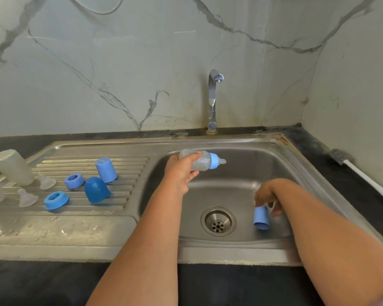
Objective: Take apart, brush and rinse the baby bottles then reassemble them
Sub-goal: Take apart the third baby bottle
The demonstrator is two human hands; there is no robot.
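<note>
Head view, looking down at a steel sink [237,177]. Left hand [181,173] wrapped round a clear baby bottle [197,161], held sideways over the basin, blue ring and teat [222,161] on and pointing right. Right hand [266,196] low in the basin, fingers loosely curled just over a light blue cap [261,218] lying by the drain [218,221] — touching or gripping it, cannot tell.

Next, likely: twist off the ring. Best to hold the bottle tight, turn slowly, keep it over the basin so nothing rolls away.

On the drainboard [80,208], well apart from the hands: two clear bottle bodies [12,166], two clear teats [27,197], two blue rings [56,199], a dark blue cap [96,189], another light blue cap [106,170]. Tap [213,100] not running. Bottle brush [363,175] far off on the right counter — a long reach past the sink edge.
</note>
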